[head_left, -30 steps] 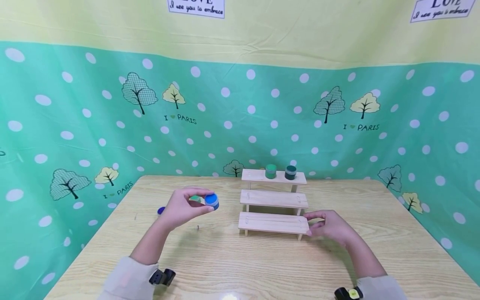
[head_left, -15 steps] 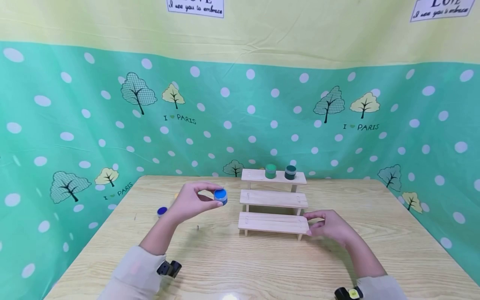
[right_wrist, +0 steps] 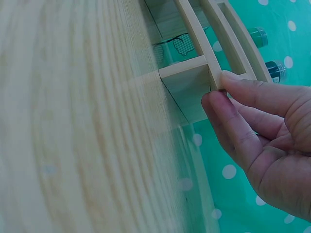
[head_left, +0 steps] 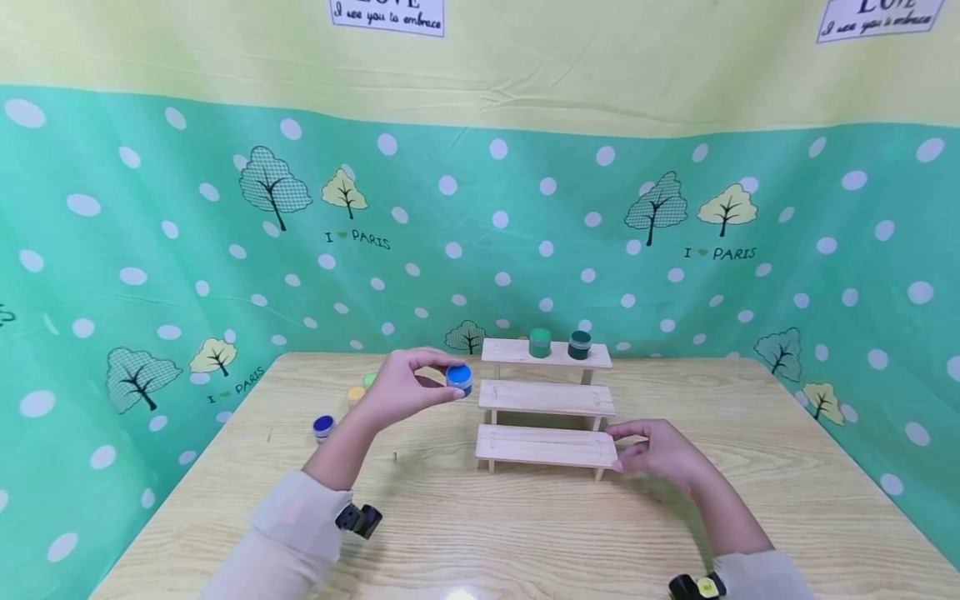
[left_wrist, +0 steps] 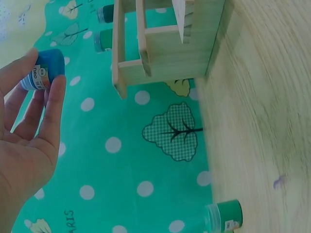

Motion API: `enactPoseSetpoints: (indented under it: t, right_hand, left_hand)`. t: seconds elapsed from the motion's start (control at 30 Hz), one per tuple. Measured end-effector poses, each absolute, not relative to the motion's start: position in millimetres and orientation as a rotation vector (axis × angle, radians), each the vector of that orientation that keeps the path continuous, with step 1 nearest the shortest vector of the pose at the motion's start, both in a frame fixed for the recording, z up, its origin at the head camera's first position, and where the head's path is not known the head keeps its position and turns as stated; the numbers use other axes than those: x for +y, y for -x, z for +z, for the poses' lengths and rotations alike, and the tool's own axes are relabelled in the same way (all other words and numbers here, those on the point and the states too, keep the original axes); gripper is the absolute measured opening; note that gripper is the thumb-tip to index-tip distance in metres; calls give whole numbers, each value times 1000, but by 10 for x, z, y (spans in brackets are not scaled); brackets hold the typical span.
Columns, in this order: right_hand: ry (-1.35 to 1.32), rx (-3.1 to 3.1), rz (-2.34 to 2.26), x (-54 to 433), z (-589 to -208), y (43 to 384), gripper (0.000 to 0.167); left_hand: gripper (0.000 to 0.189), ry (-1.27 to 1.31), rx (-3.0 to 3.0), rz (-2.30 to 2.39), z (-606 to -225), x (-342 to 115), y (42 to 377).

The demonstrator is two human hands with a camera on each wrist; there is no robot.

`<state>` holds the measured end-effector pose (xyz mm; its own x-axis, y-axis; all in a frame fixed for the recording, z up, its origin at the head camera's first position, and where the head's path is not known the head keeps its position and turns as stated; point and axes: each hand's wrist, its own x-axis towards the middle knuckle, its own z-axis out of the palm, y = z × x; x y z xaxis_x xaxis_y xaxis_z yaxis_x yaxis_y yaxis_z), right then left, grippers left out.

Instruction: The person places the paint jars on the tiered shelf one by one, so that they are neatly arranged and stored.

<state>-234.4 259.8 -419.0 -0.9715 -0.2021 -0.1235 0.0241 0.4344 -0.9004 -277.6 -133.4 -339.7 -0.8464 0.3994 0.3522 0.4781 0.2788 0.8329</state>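
My left hand [head_left: 401, 390] pinches a small blue paint jar [head_left: 459, 380] between thumb and fingertips, raised over the table just left of a three-step wooden stand [head_left: 546, 447]. Part of a printed label shows on the jar [left_wrist: 43, 72] in the left wrist view. At the stand's right side, my right hand [head_left: 660, 454] grips the end of the lowest step; the right wrist view shows thumb and fingers [right_wrist: 233, 114] pinching that board's end. On the top step stand a green paint jar [head_left: 540, 342] and a dark green one [head_left: 579, 345].
Left of the stand, a dark blue jar [head_left: 323, 427] stands on the table [head_left: 465, 533]. Behind my left forearm are an orange-yellow jar [head_left: 356, 395] and a light green one [head_left: 369, 380], both partly hidden. A polka-dot cloth [head_left: 480, 250] hangs along the table's back edge.
My left hand has carried the blue jar right and slightly up, closer to the stand. Jars behind that arm have come into view. My right hand keeps its grip on the stand.
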Motion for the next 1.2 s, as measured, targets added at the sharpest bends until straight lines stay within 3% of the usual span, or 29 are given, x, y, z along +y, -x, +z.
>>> enactPoseSetpoints:
  t: [1.2]
  right_hand:
    - [123, 2507, -1537, 2597, -4196, 2366, 57]
  left_hand:
    - [36, 719, -2546, -1490, -3352, -848, 3239]
